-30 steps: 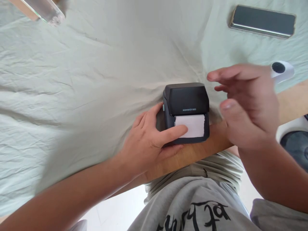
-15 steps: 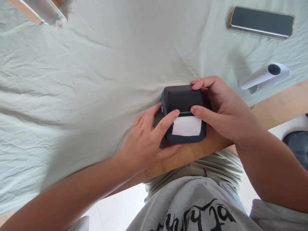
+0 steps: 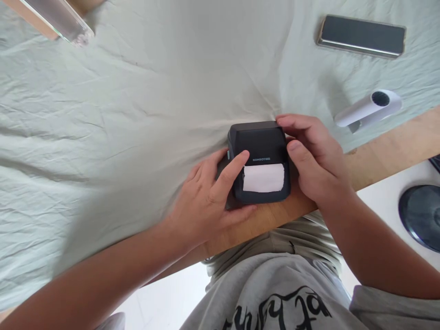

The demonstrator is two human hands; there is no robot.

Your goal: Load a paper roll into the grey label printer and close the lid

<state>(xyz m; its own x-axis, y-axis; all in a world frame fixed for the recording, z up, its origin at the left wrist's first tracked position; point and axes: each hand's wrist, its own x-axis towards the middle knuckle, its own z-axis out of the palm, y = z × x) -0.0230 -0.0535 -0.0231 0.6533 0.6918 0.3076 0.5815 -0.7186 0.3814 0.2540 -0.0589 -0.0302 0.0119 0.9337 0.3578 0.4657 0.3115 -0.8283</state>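
A dark label printer (image 3: 260,142) with NIIMBOT lettering lies at the table's near edge. From its front part a piece of white label paper (image 3: 263,178) sticks out with a rough edge. My left hand (image 3: 209,197) wraps its left side, index finger on the lid, other fingers along the side and thumb by the near edge. Around the right side curves my right hand (image 3: 316,158), with a fingertip at the far right corner and the thumb beside the right edge. The fingers under that hand are partly hidden.
A dark rectangular object with a clear rim (image 3: 360,35) lies at the far right. Nearer is a curled white roll (image 3: 362,110). A transparent container (image 3: 65,23) shows at the top left. Pale cloth (image 3: 137,101) covers the table behind its bare wooden edge (image 3: 388,137).
My right thumb has come off the printer's lid to its right edge, uncovering the lettering. My left index finger has shifted slightly up the lid. The view has moved a little.
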